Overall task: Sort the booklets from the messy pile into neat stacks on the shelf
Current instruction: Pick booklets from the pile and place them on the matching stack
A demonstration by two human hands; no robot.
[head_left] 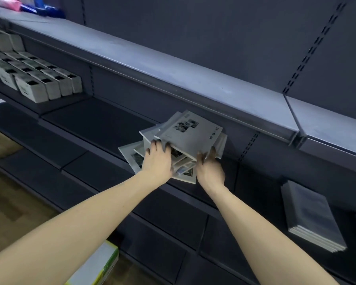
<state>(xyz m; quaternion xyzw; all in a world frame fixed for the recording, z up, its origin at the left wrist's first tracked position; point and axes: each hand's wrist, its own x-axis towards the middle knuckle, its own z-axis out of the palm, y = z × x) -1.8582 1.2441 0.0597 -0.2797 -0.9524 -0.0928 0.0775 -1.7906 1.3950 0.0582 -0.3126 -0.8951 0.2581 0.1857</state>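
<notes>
Two bare arms reach to a messy pile of booklets [173,157] on a dark shelf [103,122], the left hand [157,159] and right hand [209,167] gripping opposite edges of the tilted top booklet [190,133]. Right of the pile and lower, a neat stack [310,217] lies flat. Far left of the pile stand rows of grey boxes [35,79].

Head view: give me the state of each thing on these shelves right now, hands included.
Messy pile: booklets fanned at mixed angles on the middle shelf.
Top booklet: tilted, front edge raised off the pile.
Left hand: fingers curled at the pile's left edge, gripping.
Right hand: gripping the top booklet's lower right edge.
Neat stack: squared up on the lower shelf, untouched.
Grey boxes: standing in rows, far left.
</notes>
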